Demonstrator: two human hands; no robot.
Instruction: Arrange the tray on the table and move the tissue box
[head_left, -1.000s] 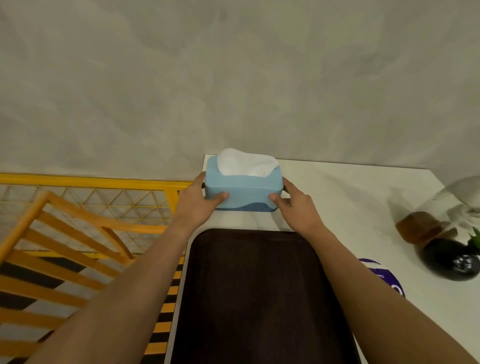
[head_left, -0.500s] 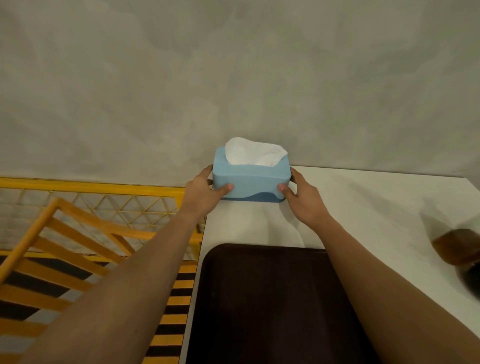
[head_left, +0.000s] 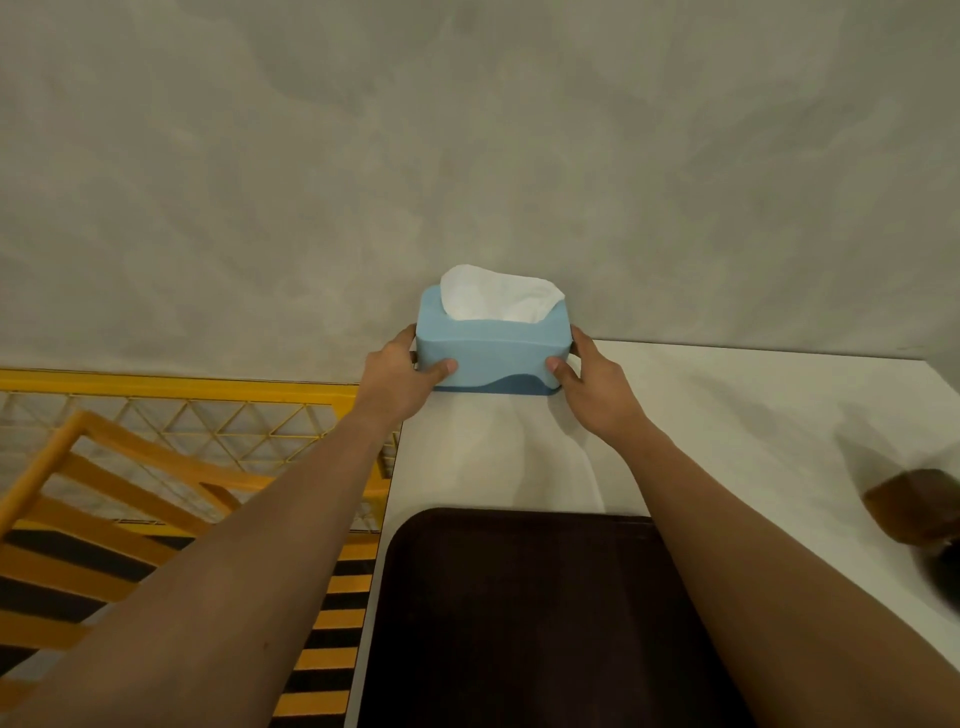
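A light blue tissue box (head_left: 491, 353) with a white tissue sticking out of its top sits at the far left corner of the white table (head_left: 727, 431), close to the grey wall. My left hand (head_left: 402, 379) grips its left end and my right hand (head_left: 597, 392) grips its right end, thumbs on the front face. A dark brown tray (head_left: 519, 618) lies flat on the table nearer to me, between my forearms, with bare table between it and the box.
A yellow metal railing (head_left: 182, 421) with mesh stands left of the table, over a black-and-yellow striped floor (head_left: 322, 649). A blurred brown object (head_left: 914, 512) sits at the table's right edge. The grey wall rises directly behind the box.
Both hands have pushed the tissue box away from the tray toward the back left corner by the wall. The view shifted, so the items at the right have mostly left the frame.
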